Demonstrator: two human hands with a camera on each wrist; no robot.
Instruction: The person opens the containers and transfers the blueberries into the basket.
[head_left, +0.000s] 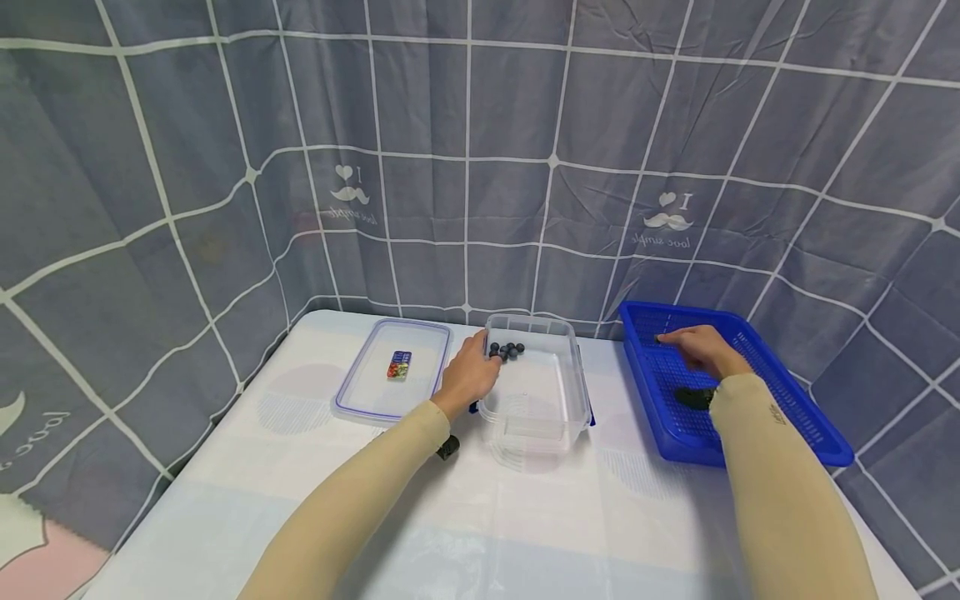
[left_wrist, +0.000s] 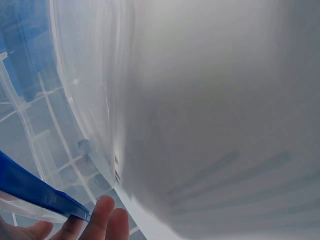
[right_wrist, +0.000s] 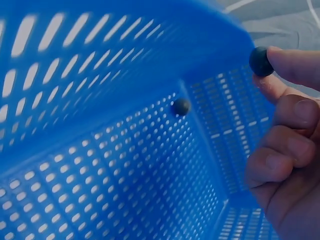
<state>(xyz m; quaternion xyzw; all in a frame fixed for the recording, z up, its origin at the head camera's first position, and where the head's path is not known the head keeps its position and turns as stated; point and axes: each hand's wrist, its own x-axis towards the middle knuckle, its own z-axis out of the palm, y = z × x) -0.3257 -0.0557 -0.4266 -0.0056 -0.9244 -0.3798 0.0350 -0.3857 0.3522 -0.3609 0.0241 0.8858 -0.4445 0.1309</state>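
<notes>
Pinching dark berry, probably blueberry, in right hand over blue slotted basket; well apart, gripping clear container by left side with left hand. Noting similar berries inside, far left.

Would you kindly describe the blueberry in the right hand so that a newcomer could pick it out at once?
On the right side of the white table stands a blue perforated basket. There, the right hand pinches one round, dark blueberry. It alone is held; the loose blueberry nearby lies in the basket.
</notes>
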